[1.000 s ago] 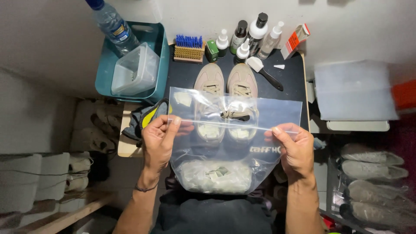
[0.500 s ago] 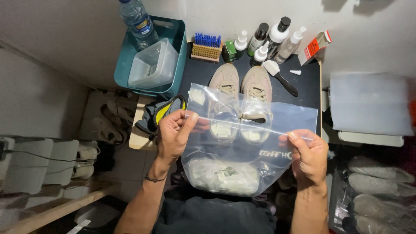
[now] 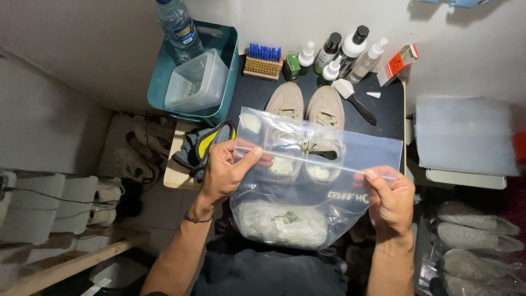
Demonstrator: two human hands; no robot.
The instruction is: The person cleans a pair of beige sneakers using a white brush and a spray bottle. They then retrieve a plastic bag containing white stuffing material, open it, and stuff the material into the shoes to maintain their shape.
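Zip-lock bag: a clear plastic zip-lock bag (image 3: 307,192) hangs in the air in front of the person, near of the black table (image 3: 389,118), with its mouth up and its full bottom down toward the lap.
Contents: pale crumpled stuff, perhaps paper (image 3: 282,222), sits in the bottom; what it is exactly is hard to tell.
Left hand: the left hand (image 3: 222,172) pinches the left end of the zip strip between thumb and curled fingers, closed tight on the plastic.
Right hand: the right hand (image 3: 389,200) grips the right end of the strip the same way, thumb on top, fingers shut behind the film.
Key relation: the zip strip (image 3: 312,160) runs between the two hands, left to right across the scene, dipping a little to the right; each hand sits at one end, neither nearer the middle.
Long axis: the seal line is the bag's long line here; the body hangs down from it.
Pointing: the opening faces up and far, toward the beige sneakers (image 3: 304,118) seen through the film.
Beyond: a wooden brush with blue bristles (image 3: 262,60) and small bottles (image 3: 339,52) stand at the far edge of the table; a teal bin (image 3: 224,66) sits far left.
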